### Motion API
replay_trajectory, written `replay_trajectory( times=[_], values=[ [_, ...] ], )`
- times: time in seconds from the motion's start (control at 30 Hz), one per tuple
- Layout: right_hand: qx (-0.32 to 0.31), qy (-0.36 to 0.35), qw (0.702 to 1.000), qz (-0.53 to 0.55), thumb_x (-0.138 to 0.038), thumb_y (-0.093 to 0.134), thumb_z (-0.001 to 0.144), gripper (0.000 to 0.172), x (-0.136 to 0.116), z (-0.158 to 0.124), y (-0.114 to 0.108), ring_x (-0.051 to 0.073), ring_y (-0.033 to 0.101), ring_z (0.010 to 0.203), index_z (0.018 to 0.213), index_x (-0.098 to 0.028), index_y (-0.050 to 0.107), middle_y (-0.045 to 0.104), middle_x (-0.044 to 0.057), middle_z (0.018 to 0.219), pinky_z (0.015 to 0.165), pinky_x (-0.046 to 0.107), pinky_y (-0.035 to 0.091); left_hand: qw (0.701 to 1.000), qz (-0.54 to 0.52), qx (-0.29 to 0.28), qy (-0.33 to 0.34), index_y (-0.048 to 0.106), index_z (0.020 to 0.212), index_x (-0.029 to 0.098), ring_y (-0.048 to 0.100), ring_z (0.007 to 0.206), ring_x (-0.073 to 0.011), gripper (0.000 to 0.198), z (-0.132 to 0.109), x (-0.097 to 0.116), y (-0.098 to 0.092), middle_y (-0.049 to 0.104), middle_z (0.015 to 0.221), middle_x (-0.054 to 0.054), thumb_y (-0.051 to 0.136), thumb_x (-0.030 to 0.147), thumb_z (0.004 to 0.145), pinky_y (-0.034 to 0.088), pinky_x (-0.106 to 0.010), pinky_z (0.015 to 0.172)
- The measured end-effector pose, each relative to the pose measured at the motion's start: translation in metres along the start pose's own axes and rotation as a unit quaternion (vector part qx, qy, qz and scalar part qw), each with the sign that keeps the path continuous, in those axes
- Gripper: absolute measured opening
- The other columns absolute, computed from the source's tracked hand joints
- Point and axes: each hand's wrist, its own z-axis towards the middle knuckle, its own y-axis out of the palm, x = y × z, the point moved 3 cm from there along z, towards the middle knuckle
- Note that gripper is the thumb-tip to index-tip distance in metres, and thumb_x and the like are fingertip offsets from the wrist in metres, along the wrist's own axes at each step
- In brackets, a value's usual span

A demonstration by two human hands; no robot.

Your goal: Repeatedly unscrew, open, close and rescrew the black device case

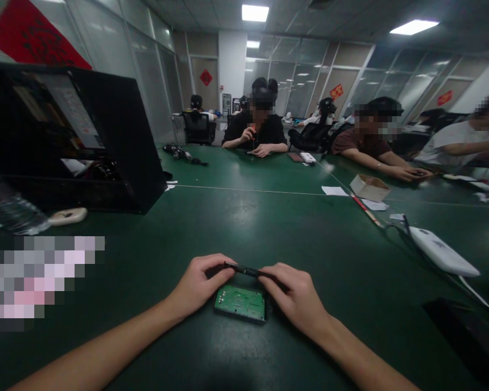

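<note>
A thin black plastic piece (246, 270), seen nearly edge-on, is held level between my two hands. My left hand (206, 279) pinches its left end between thumb and fingers. At the other end, my right hand (291, 290) grips it the same way; part of the piece is hidden by the fingers. Just below and nearer to me, a green circuit board (241, 303) sits in a shallow dark housing (244, 319) on the table. Neither hand visibly holds the board.
The green table (244, 228) carries a black computer case (118, 146) at left, a cream oval object (68, 216), a small open box (370, 187), a red-and-white stick (365, 210), and a white power strip or adapter (444, 251) with cables at right. Co-workers sit across.
</note>
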Motion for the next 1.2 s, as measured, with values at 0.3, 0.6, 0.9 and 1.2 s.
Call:
replay_trajectory(
  times=[0.3, 0.6, 0.9, 1.2],
  values=[
    [0.044, 0.188, 0.97, 0.15, -0.036, 0.063, 0.094, 0.029, 0.015, -0.003, 0.009, 0.017, 0.072, 0.069, 0.116, -0.02, 0.07, 0.067, -0.002, 0.069, 0.066, 0.029, 0.056, 0.989, -0.106, -0.002, -0.105, 0.076, 0.091, 0.015, 0.07, 0.073, -0.0202, 0.023, 0.002, -0.009, 0.0, 0.076, 0.078, -0.004, 0.072, 0.037, 0.086, 0.055, -0.03, 0.071],
    [0.047, 0.267, 0.922, 0.276, -0.046, 0.065, 0.091, 0.04, 0.019, -0.008, 0.019, 0.019, 0.074, 0.076, 0.122, -0.023, 0.072, 0.078, 0.004, 0.097, 0.075, 0.033, 0.06, 0.98, -0.171, -0.004, -0.103, 0.079, 0.096, 0.014, 0.07, 0.078, -0.0202, 0.029, 0.001, -0.007, -0.001, 0.079, 0.087, -0.007, 0.072, 0.041, 0.087, 0.057, -0.03, 0.077],
    [0.057, 0.261, 0.933, 0.24, -0.053, 0.057, 0.095, 0.044, 0.017, -0.005, 0.015, 0.016, 0.062, 0.073, 0.117, -0.021, 0.076, 0.073, 0.003, 0.081, 0.072, 0.03, 0.05, 0.986, -0.137, 0.003, -0.091, 0.082, 0.094, 0.014, 0.071, 0.079, -0.0217, 0.029, -0.002, -0.008, -0.004, 0.079, 0.084, -0.007, 0.07, 0.04, 0.089, 0.055, -0.029, 0.075],
    [0.03, 0.247, 0.925, 0.288, -0.048, 0.07, 0.086, 0.037, 0.013, -0.004, 0.016, 0.017, 0.063, 0.076, 0.108, -0.019, 0.075, 0.072, 0.003, 0.082, 0.071, 0.03, 0.049, 0.988, -0.122, 0.014, -0.098, 0.084, 0.096, 0.015, 0.071, 0.078, -0.0226, 0.031, -0.002, -0.01, -0.005, 0.081, 0.086, -0.008, 0.07, 0.041, 0.089, 0.055, -0.029, 0.074]
  ],
)
